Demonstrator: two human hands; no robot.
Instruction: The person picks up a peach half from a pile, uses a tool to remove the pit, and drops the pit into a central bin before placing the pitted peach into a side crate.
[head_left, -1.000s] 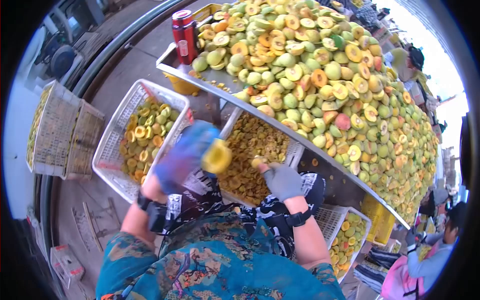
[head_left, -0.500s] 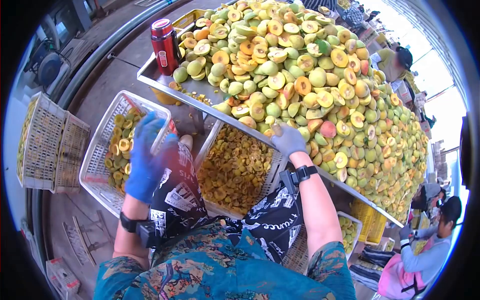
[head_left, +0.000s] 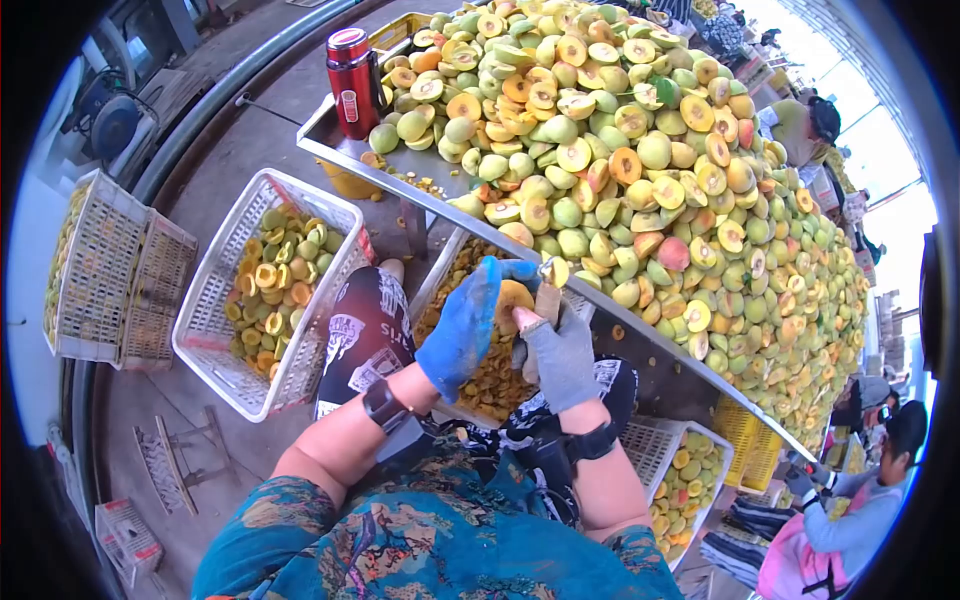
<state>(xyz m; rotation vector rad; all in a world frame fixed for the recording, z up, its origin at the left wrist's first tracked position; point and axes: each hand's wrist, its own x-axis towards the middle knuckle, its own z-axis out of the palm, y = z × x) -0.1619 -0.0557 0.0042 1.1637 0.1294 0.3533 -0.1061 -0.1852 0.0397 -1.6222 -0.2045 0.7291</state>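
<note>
In a blue glove, my left hand (head_left: 465, 325) is closed around a peach half (head_left: 513, 303), its orange cut side partly showing. My right hand (head_left: 562, 355) wears a grey glove with a bare thumb tip and grips a short wooden-handled tool (head_left: 548, 300) with a small metal tip. The two hands meet over a crate of brown-yellow fruit scraps (head_left: 470, 375) between my knees; the right thumb is at the peach half. Beyond them rises a large heap of halved peaches (head_left: 640, 190) on a metal-edged table (head_left: 400, 196).
A white crate (head_left: 200, 325) of pitted halves stands left, with stacked crates (head_left: 95, 270) farther out. A red thermos (head_left: 352, 85) is on the table corner. Another crate (head_left: 650, 455) of halves and a yellow crate (head_left: 750, 445) sit right, near a seated person (head_left: 850, 530).
My left hand has swung from the white crate to the middle and now holds a peach half. My right hand has drawn back from the heap's edge toward it, still gripping the tool.
</note>
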